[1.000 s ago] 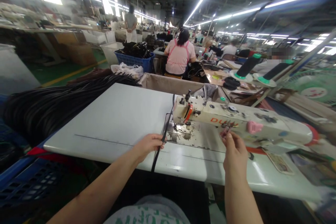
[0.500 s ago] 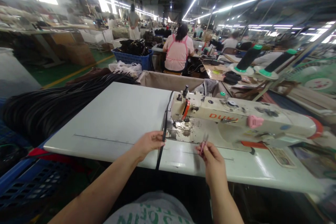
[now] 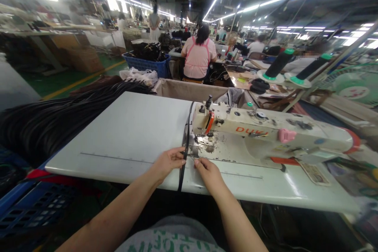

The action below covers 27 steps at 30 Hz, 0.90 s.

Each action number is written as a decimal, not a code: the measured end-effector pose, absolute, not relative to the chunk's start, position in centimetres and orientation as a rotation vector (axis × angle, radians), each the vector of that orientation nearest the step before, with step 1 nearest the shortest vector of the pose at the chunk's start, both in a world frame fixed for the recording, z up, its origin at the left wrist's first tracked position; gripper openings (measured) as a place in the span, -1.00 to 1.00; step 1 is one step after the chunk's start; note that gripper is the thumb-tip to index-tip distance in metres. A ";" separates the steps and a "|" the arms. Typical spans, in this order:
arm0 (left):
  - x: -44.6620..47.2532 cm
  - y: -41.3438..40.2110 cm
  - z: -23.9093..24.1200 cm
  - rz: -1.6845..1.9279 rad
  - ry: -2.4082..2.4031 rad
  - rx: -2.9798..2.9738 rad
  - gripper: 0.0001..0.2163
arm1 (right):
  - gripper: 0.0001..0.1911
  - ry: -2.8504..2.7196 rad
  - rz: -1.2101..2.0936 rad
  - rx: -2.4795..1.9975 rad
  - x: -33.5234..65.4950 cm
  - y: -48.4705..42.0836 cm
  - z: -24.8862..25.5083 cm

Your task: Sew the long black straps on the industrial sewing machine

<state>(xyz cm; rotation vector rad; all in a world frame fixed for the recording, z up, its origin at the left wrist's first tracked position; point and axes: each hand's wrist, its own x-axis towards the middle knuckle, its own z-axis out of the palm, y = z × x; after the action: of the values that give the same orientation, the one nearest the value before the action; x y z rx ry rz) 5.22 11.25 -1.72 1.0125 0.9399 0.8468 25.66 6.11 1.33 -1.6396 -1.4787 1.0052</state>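
My left hand [image 3: 173,160] pinches a narrow black strap [image 3: 187,141], which runs over the table in front of the sewing machine and hangs past its near edge. My right hand [image 3: 207,169] is closed around small thread snips [image 3: 191,158], their handle mostly covered by my fingers. The tips of the snips are at the strap, right beside my left fingertips; whether they touch it I cannot tell. Just beyond is the sewing machine [image 3: 245,126], its needle area to the right of the strap.
A thick bundle of black straps [image 3: 59,114] lies along the table's left side. Below it stands a blue basket [image 3: 38,208]. Two black thread spools [image 3: 277,65] rise at the right. Ahead, a person in a pink apron [image 3: 198,57] sits beyond a fabric-lined bin [image 3: 174,90].
My right hand has moved left with the snips, from the table's right part up to the strap. My left hand keeps its pinch on the strap. The view has shifted slightly.
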 end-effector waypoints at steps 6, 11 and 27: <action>5.1 11.3 -2.0 0.854 0.924 1.010 -0.31 | -0.55 -1.547 1.017 -1.645 25.0 7.4 0.6; 5.0 11.4 -2.2 0.844 0.935 1.006 -0.30 | -0.54 -1.545 0.942 -1.658 24.5 7.7 0.5; 4.9 11.4 -2.2 0.847 0.882 0.973 -0.39 | -0.68 -1.699 0.748 -1.718 24.3 6.6 1.1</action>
<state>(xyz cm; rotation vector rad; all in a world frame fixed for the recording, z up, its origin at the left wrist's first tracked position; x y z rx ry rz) 4.86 11.36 -2.22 0.9727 0.8820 0.8467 24.28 6.60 1.10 -1.7185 -1.6990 0.7477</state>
